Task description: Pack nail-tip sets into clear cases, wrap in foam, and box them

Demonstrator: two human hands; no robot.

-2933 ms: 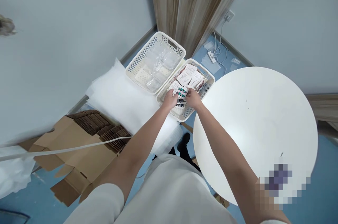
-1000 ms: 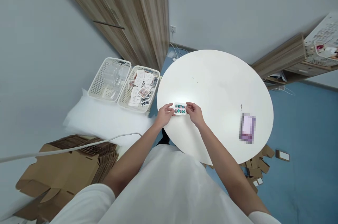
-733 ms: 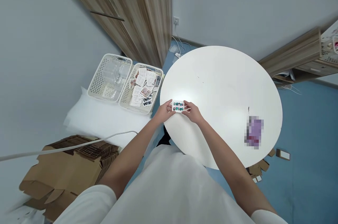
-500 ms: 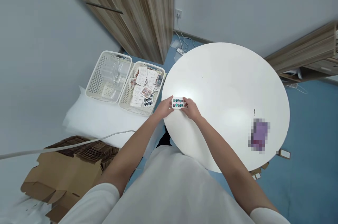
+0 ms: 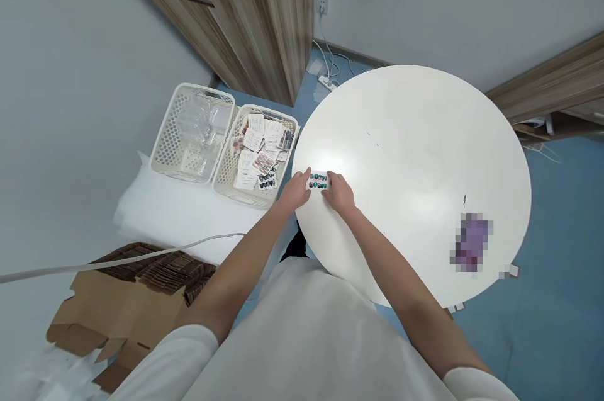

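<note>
A small white card of green and dark press-on nails point(image 5: 318, 180) lies at the left edge of the round white table point(image 5: 415, 155). My left hand point(image 5: 297, 187) pinches its left end and my right hand point(image 5: 336, 190) pinches its right end, fingers closed on it. Left of the table, a white basket point(image 5: 287, 121) holds several similar nail cards and paper slips.
A second white basket point(image 5: 189, 130) with clear plastic packets stands beside the first, both on white foam sheets point(image 5: 189, 212). An open cardboard box point(image 5: 136, 300) of brown inserts sits lower left. A wooden cabinet point(image 5: 255, 17) and a power strip point(image 5: 325, 81) are behind. A blurred purple item point(image 5: 472, 242) lies on the table's right.
Both hands lifted the nail card out of the basket and brought it over to the table's left edge. The view has since drifted slightly; the hands stay on the card.
</note>
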